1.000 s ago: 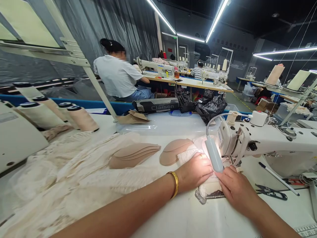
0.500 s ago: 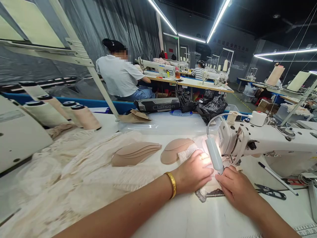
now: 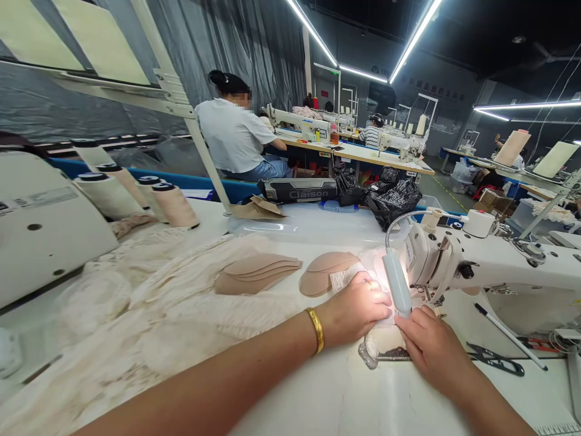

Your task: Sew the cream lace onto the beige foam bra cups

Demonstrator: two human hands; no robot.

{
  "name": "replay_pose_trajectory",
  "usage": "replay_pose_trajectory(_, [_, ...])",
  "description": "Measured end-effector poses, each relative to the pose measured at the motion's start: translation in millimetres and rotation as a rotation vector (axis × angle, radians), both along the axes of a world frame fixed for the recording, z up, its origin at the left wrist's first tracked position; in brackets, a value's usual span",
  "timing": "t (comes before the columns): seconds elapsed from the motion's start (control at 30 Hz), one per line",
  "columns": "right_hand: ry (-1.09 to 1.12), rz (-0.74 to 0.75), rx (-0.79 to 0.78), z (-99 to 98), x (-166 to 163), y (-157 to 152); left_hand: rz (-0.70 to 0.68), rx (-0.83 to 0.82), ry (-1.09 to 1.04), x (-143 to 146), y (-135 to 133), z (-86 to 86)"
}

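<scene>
Head view: two hands at lower centre, left hand (image 3: 356,309) and right hand (image 3: 431,351), each grip released, palms pressing one lace piece (image 3: 384,344) on the worktop (image 3: 363,396) beneath the sewing machine (image 3: 490,266). Its lamp (image 3: 397,283) hides the needle. Two tan pad stacks (image 3: 256,272) lie centre, and four thread cones (image 3: 175,206) stand upper left.

A dim sewing workshop. Far beyond the left hand (image 3: 358,309), grey plastic sheeting (image 3: 254,42) drapes the wall. Above and to the right of that hand, long white tube lights (image 3: 411,45) cross a black ceiling (image 3: 490,24). Well past the right hand (image 3: 431,351), rows of worktables (image 3: 363,152) stand on a grey floor (image 3: 442,188).
</scene>
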State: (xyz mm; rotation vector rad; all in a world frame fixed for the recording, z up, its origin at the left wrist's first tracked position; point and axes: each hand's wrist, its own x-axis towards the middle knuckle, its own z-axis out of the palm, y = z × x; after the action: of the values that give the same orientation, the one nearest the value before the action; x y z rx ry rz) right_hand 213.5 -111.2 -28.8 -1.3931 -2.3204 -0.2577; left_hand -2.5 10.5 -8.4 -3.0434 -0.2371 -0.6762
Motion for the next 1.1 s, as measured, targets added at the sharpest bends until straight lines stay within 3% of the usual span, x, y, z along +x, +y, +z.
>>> replay_pose_trajectory(0.2, [0.046, 0.004, -0.015, -4.7, 2, 3, 0.088, -0.025, 0.075, 2, 2, -2.6])
replay_pose_trajectory(0.4, [0.241, 0.059, -0.077, -7.2, 6, 4, 0.232, -0.128, 0.127, 8, 2, 9.3])
replay_pose_trajectory(0.5, [0.526, 0.024, -0.269, 2.7, -2, -1, 0.233, -0.149, 0.104, -1, -11, 19.6])
replay_pose_trajectory(0.67, [1.198, -0.043, -0.778, 21.5, -44, -15, 0.105, -0.328, -0.077, -40, -66, 20.5])
replay_pose_trajectory(0.77, [1.497, -0.068, -0.765, 24.2, -68, -26, 0.161, -0.384, -0.164, -74, -89, 6.0])
replay_pose_trajectory(0.9, [1.809, -0.096, -0.556, 24.2, -81, -42, 0.482, -0.455, -0.303, -115, -104, -8.5])
replay_pose_trajectory(0.97, [1.865, -0.098, -0.473, 23.5, -84, -49, 0.572, -0.627, -0.435, -120, -120, -10.2])
replay_pose_trajectory(1.0, [1.864, -0.102, -0.432, 22.2, -86, -53, 0.568, -0.788, -0.481, -117, -132, -11.0])
replay_pose_trajectory(1.03, [1.843, -0.109, -0.382, 20.1, -89, -57, 0.521, -1.009, -0.496, -110, -145, -11.9])
replay_pose_trajectory(1.1, [1.704, -0.134, -0.262, 12.7, -96, -65, 0.29, -1.605, -0.449, -91, -169, -13.9])
